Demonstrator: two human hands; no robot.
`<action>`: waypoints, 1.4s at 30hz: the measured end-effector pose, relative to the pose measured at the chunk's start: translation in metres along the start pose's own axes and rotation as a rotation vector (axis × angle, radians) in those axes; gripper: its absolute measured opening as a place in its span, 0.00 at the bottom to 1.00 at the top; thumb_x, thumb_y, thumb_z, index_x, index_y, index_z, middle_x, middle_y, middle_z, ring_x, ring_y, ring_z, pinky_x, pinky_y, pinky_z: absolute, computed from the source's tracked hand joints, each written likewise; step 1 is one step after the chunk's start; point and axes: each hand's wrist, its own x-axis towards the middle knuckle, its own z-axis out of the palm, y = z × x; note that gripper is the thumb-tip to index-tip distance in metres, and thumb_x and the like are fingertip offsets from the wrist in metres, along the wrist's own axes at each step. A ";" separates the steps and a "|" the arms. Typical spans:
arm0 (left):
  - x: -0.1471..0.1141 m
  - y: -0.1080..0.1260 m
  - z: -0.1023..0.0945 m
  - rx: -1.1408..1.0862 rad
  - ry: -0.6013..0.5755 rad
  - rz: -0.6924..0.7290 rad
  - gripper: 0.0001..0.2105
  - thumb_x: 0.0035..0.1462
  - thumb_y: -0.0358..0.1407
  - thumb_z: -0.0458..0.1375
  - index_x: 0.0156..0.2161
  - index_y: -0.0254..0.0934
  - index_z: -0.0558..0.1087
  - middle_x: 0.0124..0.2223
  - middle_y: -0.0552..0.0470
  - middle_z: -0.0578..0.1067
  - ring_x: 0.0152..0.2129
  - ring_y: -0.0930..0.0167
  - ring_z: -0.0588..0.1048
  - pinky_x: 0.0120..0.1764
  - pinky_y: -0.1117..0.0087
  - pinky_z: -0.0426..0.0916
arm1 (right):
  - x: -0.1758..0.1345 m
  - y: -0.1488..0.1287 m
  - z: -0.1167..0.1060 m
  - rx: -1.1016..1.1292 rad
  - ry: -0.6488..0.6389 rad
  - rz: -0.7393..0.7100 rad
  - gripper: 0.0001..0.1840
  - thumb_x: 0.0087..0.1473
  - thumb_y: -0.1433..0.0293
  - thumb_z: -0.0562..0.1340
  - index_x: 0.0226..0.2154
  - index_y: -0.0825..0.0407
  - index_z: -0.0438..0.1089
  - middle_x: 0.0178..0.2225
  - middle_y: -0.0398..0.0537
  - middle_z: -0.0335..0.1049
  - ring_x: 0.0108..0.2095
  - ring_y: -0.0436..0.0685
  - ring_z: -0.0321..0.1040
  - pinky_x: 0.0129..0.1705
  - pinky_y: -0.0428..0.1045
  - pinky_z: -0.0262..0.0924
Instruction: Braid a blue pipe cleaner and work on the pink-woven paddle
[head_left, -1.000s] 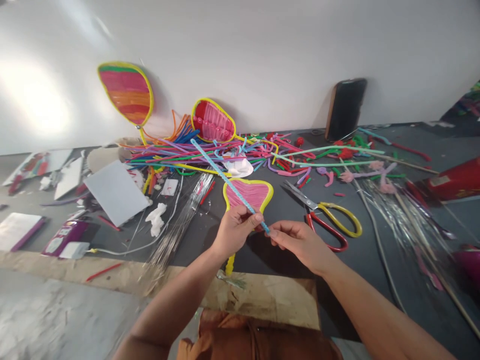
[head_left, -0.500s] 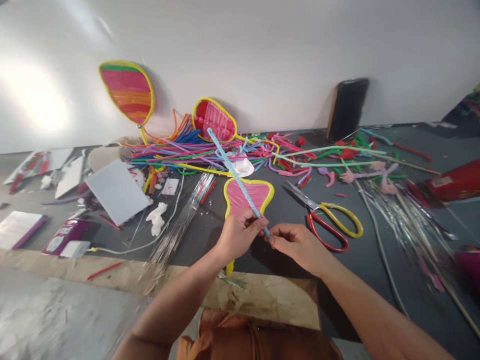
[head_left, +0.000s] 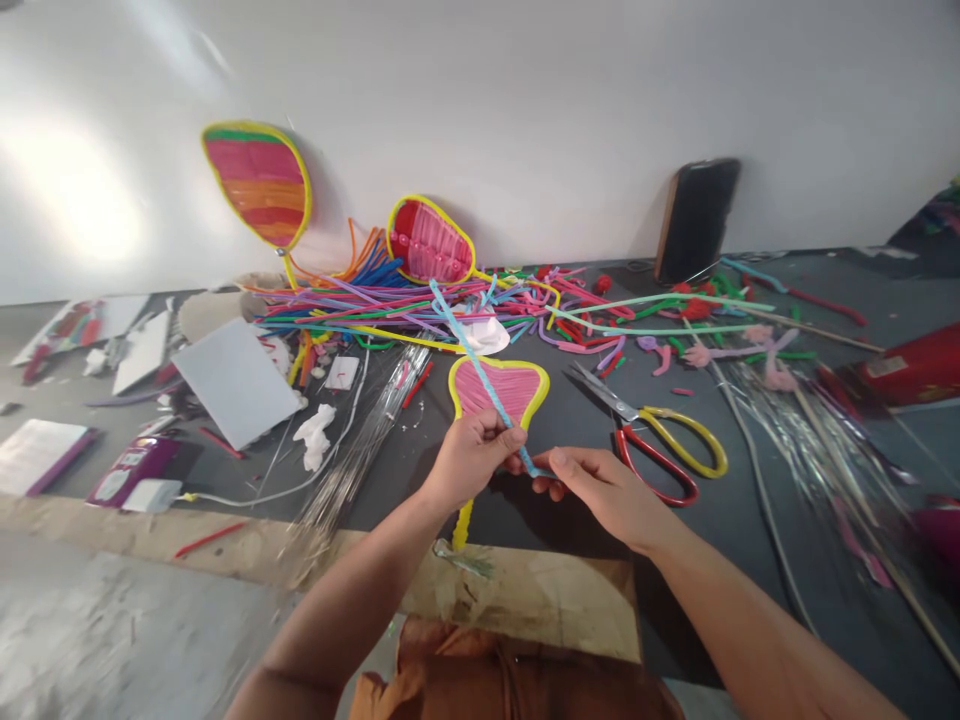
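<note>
Two forearms (head_left: 360,585) of yours slant inward. Your left hand (head_left: 471,462), thumb over curled fingers, pinches the light-blue stem (head_left: 481,370) above the pink-and-yellow paddle (head_left: 516,384); your right hand (head_left: 598,492), thumb uppermost, grips its bent lower end.

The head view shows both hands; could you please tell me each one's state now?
Left hand: closed, holding the light blue pipe cleaner below its middle.
Right hand: closed on that pipe cleaner's bent lower end.

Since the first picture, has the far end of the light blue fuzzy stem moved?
Yes. The far tip of the light blue stem has swung right: from below the left edge of the pink paddle at the wall to below its middle.
</note>
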 end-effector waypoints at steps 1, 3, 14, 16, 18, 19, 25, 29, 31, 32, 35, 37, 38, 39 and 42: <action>0.001 -0.001 0.000 -0.024 0.001 -0.014 0.17 0.46 0.47 0.64 0.25 0.34 0.68 0.18 0.56 0.71 0.16 0.76 0.71 0.22 0.76 0.66 | 0.000 0.000 0.000 -0.025 0.036 -0.025 0.24 0.61 0.54 0.49 0.35 0.53 0.73 0.32 0.49 0.74 0.32 0.54 0.68 0.34 0.48 0.62; 0.002 -0.004 -0.001 -0.064 0.015 -0.036 0.19 0.45 0.48 0.65 0.25 0.33 0.68 0.17 0.56 0.71 0.15 0.77 0.70 0.22 0.76 0.66 | -0.001 0.000 0.001 -0.140 0.134 -0.124 0.21 0.62 0.57 0.50 0.39 0.51 0.72 0.36 0.49 0.74 0.38 0.56 0.69 0.39 0.50 0.63; -0.005 -0.002 0.006 -0.003 0.169 0.054 0.15 0.46 0.45 0.64 0.24 0.34 0.69 0.19 0.56 0.72 0.18 0.75 0.73 0.24 0.76 0.68 | 0.001 0.003 0.009 -0.662 0.384 -0.489 0.08 0.59 0.68 0.57 0.33 0.50 0.72 0.30 0.50 0.75 0.35 0.59 0.67 0.40 0.55 0.60; -0.007 -0.003 0.008 -0.005 0.182 0.055 0.15 0.46 0.44 0.64 0.24 0.34 0.69 0.20 0.56 0.73 0.19 0.74 0.74 0.25 0.75 0.70 | 0.001 0.003 0.010 -0.638 0.384 -0.506 0.09 0.59 0.70 0.56 0.32 0.51 0.72 0.29 0.49 0.75 0.33 0.57 0.66 0.39 0.54 0.61; -0.008 -0.004 0.009 -0.006 0.189 0.056 0.15 0.46 0.44 0.64 0.24 0.34 0.69 0.20 0.55 0.73 0.19 0.74 0.74 0.26 0.74 0.70 | 0.002 0.003 0.011 -0.585 0.390 -0.515 0.09 0.58 0.71 0.56 0.30 0.51 0.71 0.28 0.49 0.73 0.32 0.56 0.65 0.37 0.53 0.61; -0.008 -0.004 0.010 -0.006 0.188 0.056 0.15 0.47 0.44 0.64 0.24 0.34 0.69 0.20 0.55 0.73 0.19 0.74 0.74 0.26 0.74 0.70 | 0.002 0.002 0.012 -0.549 0.386 -0.503 0.09 0.58 0.71 0.56 0.30 0.51 0.71 0.27 0.49 0.73 0.32 0.56 0.65 0.37 0.52 0.61; -0.004 -0.001 0.004 -0.177 0.015 0.072 0.16 0.46 0.44 0.66 0.25 0.33 0.69 0.20 0.56 0.71 0.17 0.77 0.71 0.23 0.77 0.67 | -0.001 0.000 0.013 -0.053 0.135 -0.106 0.17 0.58 0.59 0.56 0.27 0.52 0.72 0.25 0.45 0.68 0.27 0.52 0.63 0.31 0.48 0.58; -0.002 0.000 -0.002 -0.363 -0.147 0.008 0.16 0.44 0.43 0.67 0.27 0.31 0.71 0.22 0.56 0.72 0.17 0.79 0.69 0.24 0.77 0.65 | 0.000 0.003 0.016 0.293 -0.041 -0.002 0.20 0.56 0.54 0.58 0.29 0.54 0.73 0.25 0.45 0.68 0.26 0.50 0.60 0.30 0.47 0.57; -0.001 0.000 -0.004 -0.390 -0.155 -0.029 0.16 0.42 0.42 0.69 0.25 0.31 0.70 0.21 0.56 0.71 0.16 0.79 0.68 0.22 0.78 0.64 | 0.002 0.004 0.017 0.357 -0.058 0.009 0.20 0.56 0.54 0.59 0.30 0.54 0.74 0.26 0.46 0.69 0.27 0.50 0.61 0.30 0.47 0.58; 0.000 0.000 -0.004 -0.394 -0.143 -0.041 0.17 0.41 0.42 0.69 0.25 0.31 0.69 0.21 0.56 0.70 0.16 0.80 0.68 0.22 0.78 0.63 | 0.003 0.004 0.017 0.373 -0.043 0.012 0.20 0.55 0.54 0.59 0.31 0.54 0.74 0.26 0.46 0.69 0.27 0.50 0.61 0.30 0.47 0.58; 0.001 -0.001 -0.003 -0.387 -0.100 -0.046 0.17 0.40 0.42 0.70 0.24 0.31 0.69 0.20 0.57 0.70 0.16 0.80 0.68 0.22 0.78 0.63 | 0.003 0.003 0.015 0.364 0.053 0.006 0.22 0.55 0.52 0.58 0.32 0.54 0.74 0.25 0.46 0.67 0.26 0.50 0.61 0.29 0.47 0.58; 0.002 -0.002 -0.002 -0.367 -0.090 -0.036 0.17 0.41 0.43 0.69 0.24 0.31 0.69 0.21 0.56 0.70 0.16 0.80 0.68 0.22 0.78 0.63 | 0.003 0.001 0.013 0.293 0.060 0.005 0.22 0.53 0.51 0.59 0.32 0.54 0.74 0.23 0.44 0.66 0.25 0.50 0.59 0.28 0.46 0.57; 0.002 -0.002 -0.001 -0.351 -0.092 -0.034 0.17 0.41 0.43 0.69 0.24 0.31 0.69 0.20 0.57 0.70 0.16 0.80 0.68 0.22 0.78 0.63 | 0.002 0.000 0.013 0.252 0.052 0.006 0.22 0.53 0.51 0.60 0.31 0.54 0.74 0.22 0.43 0.65 0.24 0.49 0.59 0.27 0.46 0.57; 0.002 -0.002 0.000 -0.333 -0.097 -0.036 0.17 0.42 0.43 0.68 0.24 0.31 0.69 0.20 0.57 0.70 0.16 0.80 0.68 0.22 0.78 0.63 | 0.002 0.000 0.013 0.216 0.041 0.006 0.22 0.52 0.51 0.60 0.30 0.54 0.73 0.22 0.43 0.65 0.24 0.49 0.58 0.27 0.45 0.56; 0.002 -0.002 0.001 -0.297 -0.076 -0.053 0.18 0.41 0.44 0.68 0.24 0.32 0.68 0.20 0.57 0.69 0.15 0.80 0.68 0.21 0.78 0.62 | 0.002 0.002 0.012 0.154 0.049 -0.014 0.23 0.56 0.52 0.56 0.29 0.55 0.74 0.22 0.44 0.67 0.24 0.49 0.60 0.27 0.45 0.58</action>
